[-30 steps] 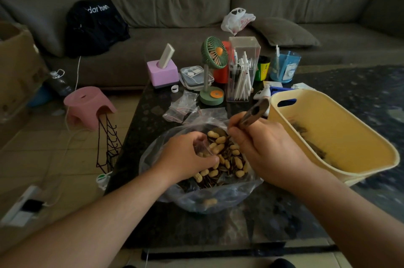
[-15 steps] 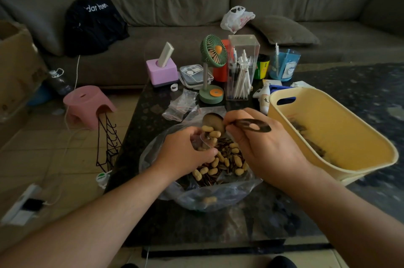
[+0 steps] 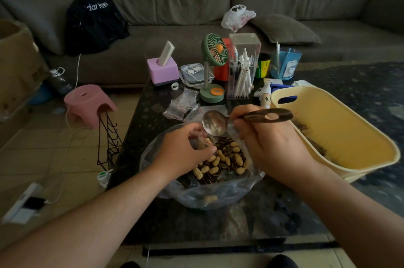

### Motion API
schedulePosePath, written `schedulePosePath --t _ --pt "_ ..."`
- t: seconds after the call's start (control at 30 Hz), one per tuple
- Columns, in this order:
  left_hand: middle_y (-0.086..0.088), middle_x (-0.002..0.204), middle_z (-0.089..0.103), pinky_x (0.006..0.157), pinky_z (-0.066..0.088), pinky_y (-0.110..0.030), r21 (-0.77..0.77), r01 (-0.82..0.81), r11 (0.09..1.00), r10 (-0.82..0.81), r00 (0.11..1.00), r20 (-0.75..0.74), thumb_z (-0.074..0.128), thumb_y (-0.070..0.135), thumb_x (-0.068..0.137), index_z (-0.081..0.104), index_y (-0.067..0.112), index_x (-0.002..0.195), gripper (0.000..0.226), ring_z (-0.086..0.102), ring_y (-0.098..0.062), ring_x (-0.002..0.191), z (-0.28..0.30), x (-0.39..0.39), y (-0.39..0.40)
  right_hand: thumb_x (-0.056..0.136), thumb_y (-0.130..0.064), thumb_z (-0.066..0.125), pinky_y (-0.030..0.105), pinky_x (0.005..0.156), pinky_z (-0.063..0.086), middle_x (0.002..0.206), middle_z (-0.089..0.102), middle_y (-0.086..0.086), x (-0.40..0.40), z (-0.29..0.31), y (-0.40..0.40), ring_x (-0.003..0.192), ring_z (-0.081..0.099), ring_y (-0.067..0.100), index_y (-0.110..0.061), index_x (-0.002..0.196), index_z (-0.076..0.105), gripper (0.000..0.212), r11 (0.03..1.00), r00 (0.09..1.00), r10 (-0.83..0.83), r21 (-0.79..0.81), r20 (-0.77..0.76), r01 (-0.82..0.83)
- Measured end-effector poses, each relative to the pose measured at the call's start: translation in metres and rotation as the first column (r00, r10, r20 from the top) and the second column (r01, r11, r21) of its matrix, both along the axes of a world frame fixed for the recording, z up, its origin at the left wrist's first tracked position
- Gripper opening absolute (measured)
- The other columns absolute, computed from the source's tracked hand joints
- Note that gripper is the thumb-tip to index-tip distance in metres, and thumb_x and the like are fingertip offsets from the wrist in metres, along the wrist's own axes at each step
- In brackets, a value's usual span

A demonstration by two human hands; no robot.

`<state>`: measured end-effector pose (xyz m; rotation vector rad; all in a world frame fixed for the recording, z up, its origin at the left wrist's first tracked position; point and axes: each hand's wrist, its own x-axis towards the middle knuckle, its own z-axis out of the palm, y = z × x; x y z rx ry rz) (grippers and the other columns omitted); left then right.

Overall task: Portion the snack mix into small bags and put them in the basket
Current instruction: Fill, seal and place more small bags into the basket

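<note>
A small clear bag [image 3: 204,139] is pinched open by the left hand [image 3: 185,149] above the snack mix [image 3: 220,160] of peanuts and seeds in a large plastic bag [image 3: 196,195]. A metal spoon [image 3: 215,123], tipped at its mouth, is gripped by the right hand [image 3: 269,145]. The yellow basket [image 3: 341,134] is tilted at right.

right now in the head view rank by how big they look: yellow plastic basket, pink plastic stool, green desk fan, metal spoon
1. yellow plastic basket
2. pink plastic stool
3. green desk fan
4. metal spoon
The fan and spoon are close; the spoon sits nearer the camera.
</note>
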<state>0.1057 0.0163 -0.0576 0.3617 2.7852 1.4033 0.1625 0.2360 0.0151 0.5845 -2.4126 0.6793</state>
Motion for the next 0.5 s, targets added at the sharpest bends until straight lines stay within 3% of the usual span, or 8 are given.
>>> schedulePosePath --t 0.1,0.17,0.23,0.3,0.37,0.5 --pt "0.031 0.106 0.072 0.08 0.045 0.001 -0.006 -0.016 1.0 0.016 1.0 -0.02 0.088 0.043 0.081 0.056 0.048 0.122 0.052 0.059 0.024 0.1 0.004 0.002 -0.002 0.106 -0.022 0.049 0.01 0.07 0.04 0.091 0.055 -0.017 -0.002 0.002 0.004 0.076 0.051 -0.001 -0.014 0.112 0.065 0.02 0.999 1.0 -0.025 -0.045 -0.013 0.025" --pt "0.026 0.102 0.073 0.077 0.051 -0.005 -0.024 -0.006 1.0 0.004 0.998 -0.061 0.083 0.042 0.087 0.059 0.044 0.113 0.035 0.065 0.015 0.094 0.01 0.001 -0.006 0.106 -0.027 0.045 0.021 0.067 0.046 0.089 0.055 -0.018 -0.002 0.004 0.009 0.075 0.054 0.002 -0.016 0.11 0.064 0.023 0.999 0.999 -0.031 -0.045 0.006 0.031" --pt "0.019 0.102 0.075 0.083 0.06 -0.023 -0.024 0.04 0.999 -0.042 0.995 -0.086 0.078 0.042 0.091 0.069 0.036 0.101 0.014 0.069 0.005 0.093 0.019 -0.003 -0.012 0.107 -0.031 0.043 0.026 0.069 0.049 0.089 0.057 -0.019 0.0 0.004 0.011 0.076 0.054 0.002 -0.02 0.111 0.064 0.024 1.0 0.998 -0.025 -0.017 0.063 0.026" --pt "0.016 0.115 0.075 0.095 0.06 -0.031 0.099 0.111 0.989 -0.104 0.992 -0.071 0.076 0.034 0.093 0.074 0.03 0.094 0.005 0.07 0.002 0.105 0.029 -0.007 -0.019 0.106 -0.031 0.045 0.027 0.072 0.052 0.095 0.062 -0.014 0.001 0.0 0.011 0.081 0.058 0.005 -0.02 0.115 0.065 0.024 1.0 0.994 -0.005 0.014 0.11 0.003" --pt "0.012 0.129 0.073 0.108 0.052 -0.031 0.204 0.179 0.962 -0.176 0.984 -0.033 0.072 0.021 0.097 0.075 0.02 0.094 0.004 0.064 0.002 0.124 0.034 -0.011 -0.024 0.107 -0.027 0.048 0.029 0.074 0.055 0.103 0.065 -0.01 0.0 -0.009 0.011 0.085 0.061 0.008 -0.018 0.118 0.066 0.024 0.999 0.994 0.02 0.048 0.105 -0.026" --pt "0.018 0.145 0.057 0.118 0.042 -0.029 0.152 0.264 0.952 -0.281 0.955 0.101 0.069 0.012 0.099 0.075 0.022 0.091 0.014 0.049 0.012 0.136 0.032 -0.01 -0.035 0.107 -0.023 0.054 0.041 0.077 0.06 0.119 0.068 -0.002 -0.003 -0.023 0.01 0.098 0.068 0.018 -0.022 0.125 0.066 0.022 0.996 0.986 0.067 0.052 0.15 -0.076"
